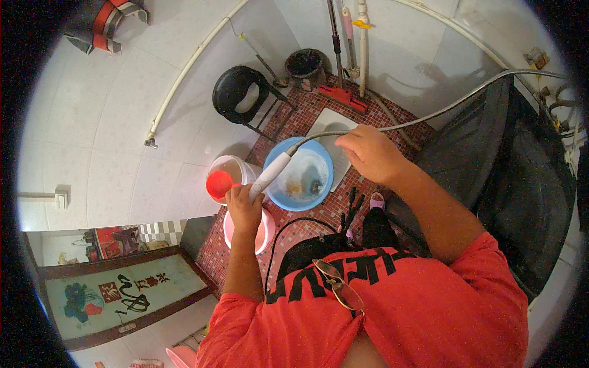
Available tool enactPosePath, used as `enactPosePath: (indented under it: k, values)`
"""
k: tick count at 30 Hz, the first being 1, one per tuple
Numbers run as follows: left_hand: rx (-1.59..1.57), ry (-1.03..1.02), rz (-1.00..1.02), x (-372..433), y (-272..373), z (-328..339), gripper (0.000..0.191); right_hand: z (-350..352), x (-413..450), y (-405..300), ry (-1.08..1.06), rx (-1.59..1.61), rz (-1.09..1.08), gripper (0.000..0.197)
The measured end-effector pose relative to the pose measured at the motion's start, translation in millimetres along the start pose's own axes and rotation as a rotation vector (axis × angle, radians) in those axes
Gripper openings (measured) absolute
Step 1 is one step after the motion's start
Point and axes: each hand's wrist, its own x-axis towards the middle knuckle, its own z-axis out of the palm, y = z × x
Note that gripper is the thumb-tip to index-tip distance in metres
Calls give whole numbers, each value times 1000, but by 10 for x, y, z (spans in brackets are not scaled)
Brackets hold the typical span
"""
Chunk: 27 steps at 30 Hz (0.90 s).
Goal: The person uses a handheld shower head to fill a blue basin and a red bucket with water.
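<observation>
My left hand [245, 209] is closed on the white handle of a shower head [272, 174], close to a red plastic dipper [219, 185] over a white bucket [235, 166]. The metal shower hose [428, 117] runs from the handle past my right hand [370, 154], whose fingers are bent at the hose; whether they grip it is unclear. Beneath the handle stands a blue basin [329, 184] of foamy water with dark and brownish matter in it. A pink bucket [226, 230] is partly behind my left forearm.
A black folding chair [239, 94], a dark bin [306, 66] and a red floor squeegee [343, 97] stand by the far walls. A white squat toilet [343, 170] lies beyond the basin. A large black covered object [515, 193] is at the right.
</observation>
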Motion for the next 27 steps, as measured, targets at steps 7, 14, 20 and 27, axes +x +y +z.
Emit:
enactPosePath:
  k: [7, 14, 20, 27]
  values:
    - [-2, 8, 0, -3, -5, 21, 30, 8, 3, 9, 7, 7, -22, 18]
    - [-4, 12, -8, -9, 11, 5, 32, -1, 3, 2, -4, -3, -22, 19]
    - [-10, 15, -7, -26, -17, 9, 33, -8, -3, -8, 9, 10, -17, 20]
    - [-23, 17, 6, -15, -26, 9, 34, -6, -5, -2, 21, 8, -33, 20]
